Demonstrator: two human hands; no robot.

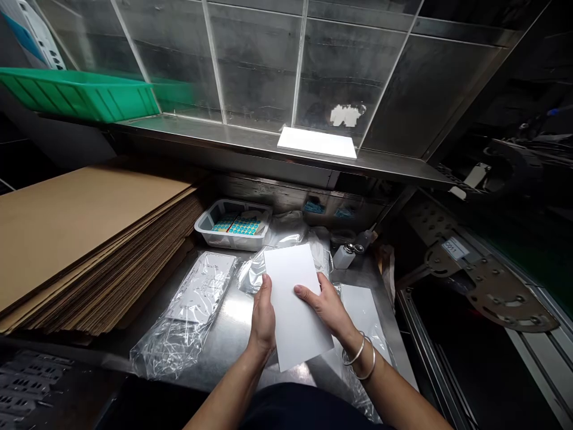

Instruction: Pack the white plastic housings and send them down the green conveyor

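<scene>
Both my hands hold a white rectangular sheet or thin panel (293,322), tilted above the metal table. My left hand (263,316) grips its left edge, thumb along the side. On the right edge is my right hand (329,304), its thumb lying on the front face and its other fingers hidden behind. To the left lies a white printed panel (203,283) partly inside a clear plastic bag (172,349). Right of my right hand, another white panel (363,310) rests on the table in clear plastic.
A tall cardboard stack (102,239) fills the left side. Behind my hands are a white tray (228,237) of blue-dotted sticker sheets and a small white bottle (344,257). Above, a shelf (242,138) carries a green bin (102,98) and a white slab (317,142). Machinery (492,275) borders the right.
</scene>
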